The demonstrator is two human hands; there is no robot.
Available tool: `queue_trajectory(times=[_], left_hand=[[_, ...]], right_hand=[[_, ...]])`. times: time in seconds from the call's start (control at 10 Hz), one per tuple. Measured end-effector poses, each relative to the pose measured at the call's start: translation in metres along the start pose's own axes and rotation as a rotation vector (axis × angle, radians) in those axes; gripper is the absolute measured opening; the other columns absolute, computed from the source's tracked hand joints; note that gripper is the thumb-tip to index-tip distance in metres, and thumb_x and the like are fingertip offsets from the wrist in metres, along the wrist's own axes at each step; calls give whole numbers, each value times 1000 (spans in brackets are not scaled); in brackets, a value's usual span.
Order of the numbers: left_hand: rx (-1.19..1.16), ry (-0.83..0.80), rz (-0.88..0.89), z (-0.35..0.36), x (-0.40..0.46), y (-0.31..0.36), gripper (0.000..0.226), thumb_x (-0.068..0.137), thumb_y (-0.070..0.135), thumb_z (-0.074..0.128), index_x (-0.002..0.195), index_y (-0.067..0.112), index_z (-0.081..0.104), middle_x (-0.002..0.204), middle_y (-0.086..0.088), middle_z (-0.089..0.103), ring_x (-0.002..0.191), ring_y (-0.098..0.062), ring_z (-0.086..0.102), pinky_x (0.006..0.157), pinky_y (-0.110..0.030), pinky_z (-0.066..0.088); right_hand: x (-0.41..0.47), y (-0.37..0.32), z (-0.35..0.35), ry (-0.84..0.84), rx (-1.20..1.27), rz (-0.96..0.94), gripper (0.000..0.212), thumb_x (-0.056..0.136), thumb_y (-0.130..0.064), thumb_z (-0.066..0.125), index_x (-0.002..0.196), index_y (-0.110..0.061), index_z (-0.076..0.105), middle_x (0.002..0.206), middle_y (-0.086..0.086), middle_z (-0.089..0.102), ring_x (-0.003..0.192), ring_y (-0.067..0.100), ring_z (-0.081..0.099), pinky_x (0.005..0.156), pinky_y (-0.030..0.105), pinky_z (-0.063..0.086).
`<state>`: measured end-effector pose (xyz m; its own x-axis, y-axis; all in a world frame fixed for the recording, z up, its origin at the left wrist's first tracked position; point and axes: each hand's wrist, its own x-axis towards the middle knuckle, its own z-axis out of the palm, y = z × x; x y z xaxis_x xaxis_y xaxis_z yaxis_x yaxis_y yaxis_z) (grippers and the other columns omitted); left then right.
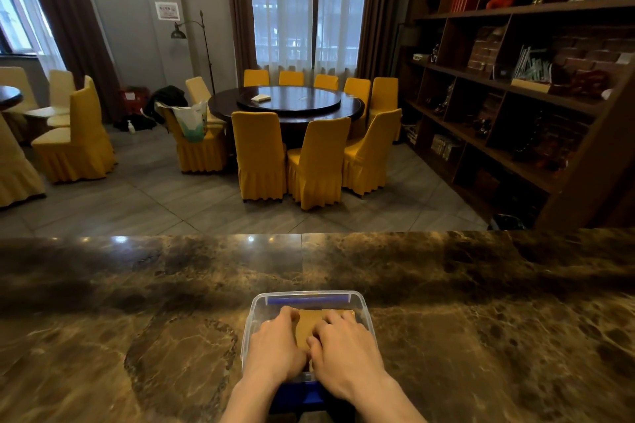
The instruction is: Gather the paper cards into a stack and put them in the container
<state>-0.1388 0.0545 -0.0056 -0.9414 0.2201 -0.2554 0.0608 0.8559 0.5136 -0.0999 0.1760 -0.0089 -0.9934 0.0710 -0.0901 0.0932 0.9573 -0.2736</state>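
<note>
A clear plastic container (pixel 256 311) with blue clips stands on the marble counter near me. Inside it lie brown paper cards (pixel 309 323), flat on the bottom. My left hand (pixel 276 347) and my right hand (pixel 343 348) both reach into the container, palms down, with the fingers resting on top of the cards. Each hand hides part of the cards, so only the strip between them and the far edge show. I cannot tell whether the fingers grip the cards or only press on them.
The brown marble counter (pixel 137 319) stretches left and right of the container. A blue part (pixel 302 395), perhaps the lid, shows under my wrists at the near edge. Beyond the counter are a round table with yellow chairs and a shelf on the right.
</note>
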Motion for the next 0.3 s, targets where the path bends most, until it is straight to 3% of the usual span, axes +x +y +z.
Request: queue_trajectory(times=[0.3], left_hand=[[99, 96, 91, -4, -7, 4, 59, 94, 44, 56, 148, 33, 37, 134, 1, 63, 121, -18, 61, 102, -36, 50]], right_hand=[[-14, 0, -18, 134, 43, -56, 32, 101, -38, 45, 125, -26, 63, 129, -3, 61, 118, 16, 54, 102, 35, 48]])
